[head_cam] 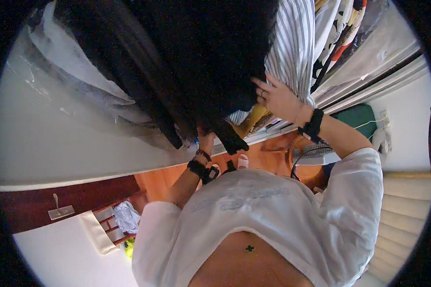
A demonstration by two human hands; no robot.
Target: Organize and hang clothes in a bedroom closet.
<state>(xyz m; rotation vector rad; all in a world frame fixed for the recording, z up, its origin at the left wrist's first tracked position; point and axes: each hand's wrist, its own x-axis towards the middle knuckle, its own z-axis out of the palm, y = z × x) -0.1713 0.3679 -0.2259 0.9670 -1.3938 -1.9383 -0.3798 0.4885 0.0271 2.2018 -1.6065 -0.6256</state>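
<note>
A large black garment hangs before me and fills the upper middle of the view. My right hand is at its right edge, index finger extended against the dark cloth and the other fingers partly bent. Just behind that hand hangs a white garment with grey stripes. My left hand is low among the dark cloth, near a hanging black end. Its fingers are hidden by the fabric, so its grip cannot be made out.
Patterned clothes hang further right, beside a clear plastic cover and sliding-door tracks. A pale panel stands at left. Below are a wooden floor, a round woven item and a dark green object.
</note>
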